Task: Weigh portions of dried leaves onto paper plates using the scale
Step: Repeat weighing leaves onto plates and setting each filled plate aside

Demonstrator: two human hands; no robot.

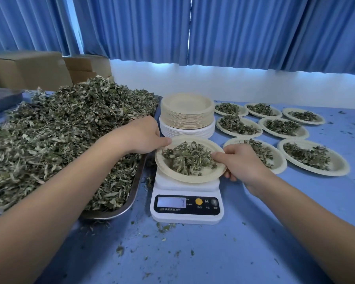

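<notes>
Your leaf-loaded paper plate (pixel 184 178) sits on the kitchen scale (pixel 186 210), dead centre of the frame. Your left hand (pixel 140 136) pinches its upper-left rim and your right hand (pixel 237 162) grips the right rim, thumb on top. Looks to me like this portion's weighed and ready to come off. Lift it level, park it by the filled plates (pixel 336 162) at right, then grab a fresh one off the stack (pixel 186 117).

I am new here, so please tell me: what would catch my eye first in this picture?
The great heap of dried leaves on the metal tray, at the left. In the middle, the left hand and right hand hold a plate of leaves by its rim at the white scale. Seven filled plates lie at the right.
</notes>
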